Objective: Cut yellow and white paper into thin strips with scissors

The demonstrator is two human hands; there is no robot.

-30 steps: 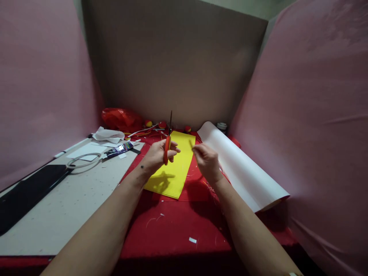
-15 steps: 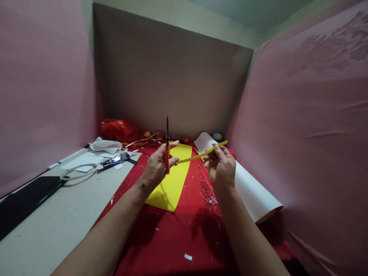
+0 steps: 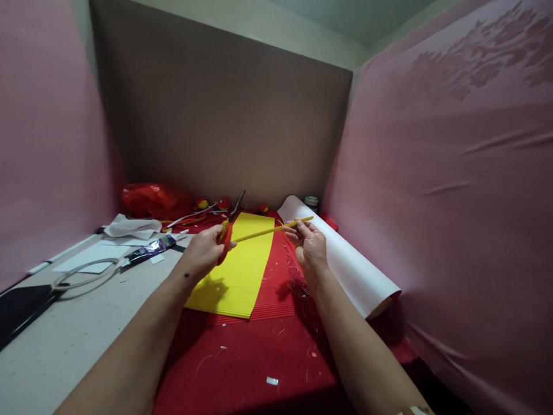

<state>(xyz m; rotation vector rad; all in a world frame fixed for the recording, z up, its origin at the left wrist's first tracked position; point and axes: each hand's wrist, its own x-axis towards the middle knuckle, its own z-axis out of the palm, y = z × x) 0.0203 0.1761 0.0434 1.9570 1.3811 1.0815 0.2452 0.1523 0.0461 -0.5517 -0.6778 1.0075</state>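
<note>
My left hand (image 3: 206, 249) is closed around red-handled scissors (image 3: 227, 236), whose dark blades point up and away to the right. Its fingers also seem to hold the near end of a thin yellow ridged strip (image 3: 259, 231). The other end of that strip is pinched in the fingertips of my right hand (image 3: 309, 243), and a short piece sticks out past them. Below the strip lies a yellow corrugated sheet (image 3: 242, 276), partly over a red corrugated sheet (image 3: 276, 294). Both sheets rest on a red cloth (image 3: 242, 369).
A white roll (image 3: 349, 265) lies along the right side. To the left, a pale board (image 3: 108, 323) carries a purple-black packet (image 3: 149, 249), white paper (image 3: 132, 226) and a looped cord (image 3: 86, 271). A red plastic bag (image 3: 155, 199) and small red-yellow balls (image 3: 202, 204) are at the back.
The view has shifted to the right. The scissors have tipped from upright to slanting right, and the strip, still held between both hands, has been lowered slightly toward the yellow sheet.
</note>
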